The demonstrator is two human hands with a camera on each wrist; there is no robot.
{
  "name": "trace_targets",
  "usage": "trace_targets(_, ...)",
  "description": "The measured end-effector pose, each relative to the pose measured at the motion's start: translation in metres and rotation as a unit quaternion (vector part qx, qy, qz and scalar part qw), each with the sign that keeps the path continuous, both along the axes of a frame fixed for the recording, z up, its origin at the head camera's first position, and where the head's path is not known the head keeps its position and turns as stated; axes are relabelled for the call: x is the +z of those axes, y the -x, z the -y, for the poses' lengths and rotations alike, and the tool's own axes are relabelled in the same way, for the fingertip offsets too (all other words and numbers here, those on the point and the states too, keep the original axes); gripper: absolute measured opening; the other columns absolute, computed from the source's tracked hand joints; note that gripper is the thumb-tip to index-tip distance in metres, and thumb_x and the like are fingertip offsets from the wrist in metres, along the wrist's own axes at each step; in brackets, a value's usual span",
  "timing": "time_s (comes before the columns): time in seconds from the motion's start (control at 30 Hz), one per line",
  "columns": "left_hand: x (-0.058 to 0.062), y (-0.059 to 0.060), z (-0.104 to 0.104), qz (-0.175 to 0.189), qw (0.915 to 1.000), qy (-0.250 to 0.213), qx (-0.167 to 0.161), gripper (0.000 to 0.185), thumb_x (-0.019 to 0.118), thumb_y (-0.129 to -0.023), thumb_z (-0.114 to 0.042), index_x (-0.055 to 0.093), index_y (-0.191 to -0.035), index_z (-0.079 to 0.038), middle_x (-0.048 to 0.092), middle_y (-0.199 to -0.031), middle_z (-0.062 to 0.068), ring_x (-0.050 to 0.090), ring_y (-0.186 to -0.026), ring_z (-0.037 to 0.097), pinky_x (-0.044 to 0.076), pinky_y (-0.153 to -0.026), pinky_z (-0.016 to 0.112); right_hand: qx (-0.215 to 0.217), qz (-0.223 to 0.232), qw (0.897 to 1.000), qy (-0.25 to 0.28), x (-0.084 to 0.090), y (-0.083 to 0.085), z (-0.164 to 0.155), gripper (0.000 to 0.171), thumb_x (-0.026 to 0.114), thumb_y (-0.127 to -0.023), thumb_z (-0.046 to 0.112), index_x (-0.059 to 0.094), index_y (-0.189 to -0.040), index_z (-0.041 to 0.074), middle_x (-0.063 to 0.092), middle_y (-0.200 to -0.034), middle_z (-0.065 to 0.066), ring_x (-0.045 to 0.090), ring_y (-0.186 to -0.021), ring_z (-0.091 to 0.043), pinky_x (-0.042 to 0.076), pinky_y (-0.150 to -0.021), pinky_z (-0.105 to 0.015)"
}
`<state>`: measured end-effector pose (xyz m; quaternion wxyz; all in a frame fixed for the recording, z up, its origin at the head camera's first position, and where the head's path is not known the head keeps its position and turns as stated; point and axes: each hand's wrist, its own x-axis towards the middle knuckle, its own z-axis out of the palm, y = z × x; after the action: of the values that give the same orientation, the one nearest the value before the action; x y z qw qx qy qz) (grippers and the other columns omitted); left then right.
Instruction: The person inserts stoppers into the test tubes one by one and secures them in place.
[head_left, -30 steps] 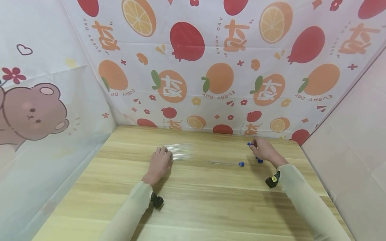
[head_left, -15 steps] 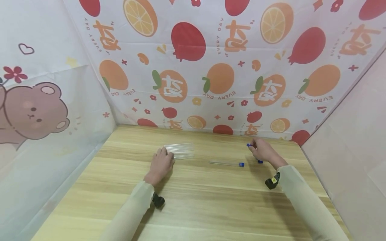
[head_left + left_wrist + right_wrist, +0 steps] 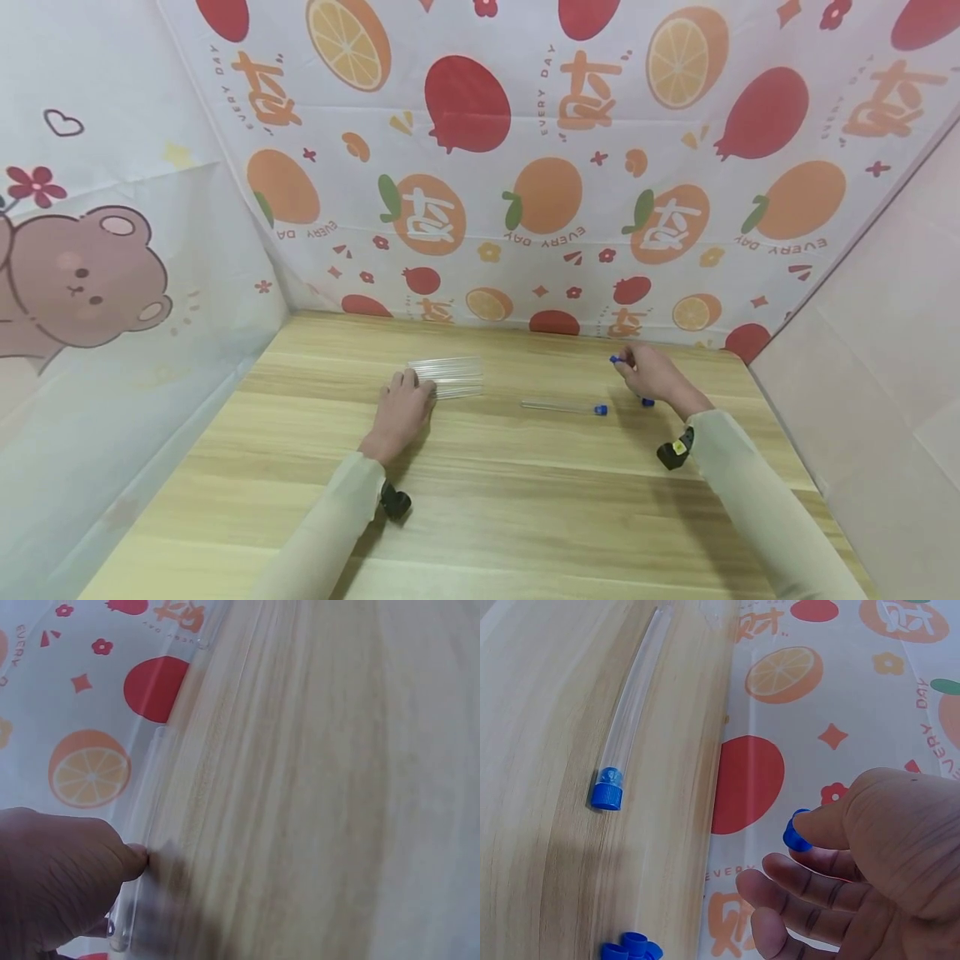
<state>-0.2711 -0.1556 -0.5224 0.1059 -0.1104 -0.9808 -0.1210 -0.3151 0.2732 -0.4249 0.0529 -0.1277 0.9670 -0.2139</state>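
Several clear plastic tubes [image 3: 448, 377] lie side by side on the wooden table [image 3: 480, 500]. My left hand [image 3: 402, 407] rests at their near-left end and its fingertips pinch one clear tube [image 3: 142, 847]. My right hand [image 3: 651, 372] is at the right and pinches a small blue cap [image 3: 616, 360] [image 3: 797, 835] between thumb and finger. A capped clear tube [image 3: 562, 407] [image 3: 626, 724] with a blue cap [image 3: 607, 792] lies between the hands. Loose blue caps [image 3: 630, 949] [image 3: 647, 402] sit on the table by the right hand.
Fruit-printed cloth [image 3: 525, 167] hangs behind the table, with a bear-printed sheet [image 3: 82, 275] on the left and a plain wall [image 3: 885, 333] on the right. A black wrist camera [image 3: 393, 502] [image 3: 672, 452] sits on each sleeve.
Almost nothing has moved. Both hands stay where they were, the right still holding its blue cap.
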Motion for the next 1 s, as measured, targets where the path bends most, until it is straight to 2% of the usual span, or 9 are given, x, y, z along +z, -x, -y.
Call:
trace_targets(0.27, 0.0018, -0.0048, -0.0003, -0.015, 0.9999, 0.004, -0.006, 0.004, 0.066, -0.096, -0.014, 0.066, -0.095, -0.01, 0.052, -0.093, 0.011, 0.045, -0.083, 0.026, 0.045, -0.062, 0.038, 0.001, 0.003, 1.0, 0.005, 0.0002, -0.0008, 0.0027, 0.015, 0.053, -0.103, 0.016, 0.056, -0.106, 0.002, 0.066, -0.105, -0.018, 0.057, -0.082, -0.022, 0.051, -0.069, -0.033)
trace_targets(0.53, 0.0031, -0.0075, 0.0004, -0.034, 0.9993, -0.008, -0.015, 0.006, 0.066, -0.095, -0.012, 0.064, -0.09, -0.01, 0.053, -0.095, 0.012, 0.045, -0.085, 0.027, 0.046, -0.061, 0.038, -0.001, 0.012, 1.0, 0.007, -0.0013, -0.0016, 0.004, 0.02, 0.052, -0.104, 0.019, 0.056, -0.112, 0.001, 0.066, -0.112, -0.02, 0.061, -0.09, -0.025, 0.054, -0.075, -0.036)
trace_targets(0.67, 0.0031, -0.0071, 0.0014, -0.056, 0.9981, -0.01, -0.025, 0.005, 0.068, -0.095, -0.012, 0.066, -0.094, -0.008, 0.054, -0.095, 0.012, 0.045, -0.083, 0.026, 0.044, -0.058, 0.035, -0.004, 0.015, 1.0, 0.007, -0.0012, -0.0022, 0.0044, 0.021, 0.052, -0.105, 0.02, 0.056, -0.114, 0.001, 0.066, -0.114, -0.02, 0.062, -0.091, -0.025, 0.055, -0.076, -0.036)
trace_targets(0.8, 0.0045, -0.0075, 0.002, -0.073, 0.9968, -0.009, -0.032, 0.007, 0.07, -0.094, -0.013, 0.069, -0.099, -0.007, 0.056, -0.099, 0.013, 0.047, -0.085, 0.027, 0.045, -0.059, 0.034, -0.004, 0.014, 1.0, 0.006, -0.001, -0.0025, 0.0049, 0.021, 0.052, -0.104, 0.019, 0.056, -0.114, 0.002, 0.066, -0.114, -0.02, 0.062, -0.091, -0.025, 0.056, -0.076, -0.037)
trace_targets(1.0, 0.0069, -0.0073, 0.0019, -0.085, 0.9959, -0.003, -0.03, 0.01, 0.071, -0.093, -0.012, 0.07, -0.101, -0.007, 0.06, -0.107, 0.016, 0.052, -0.093, 0.032, 0.049, -0.066, 0.04, -0.004, 0.004, 1.0, 0.002, 0.0022, -0.0036, 0.0086, 0.022, 0.053, -0.104, 0.02, 0.057, -0.117, 0.001, 0.066, -0.114, -0.02, 0.062, -0.093, -0.026, 0.056, -0.079, -0.039)
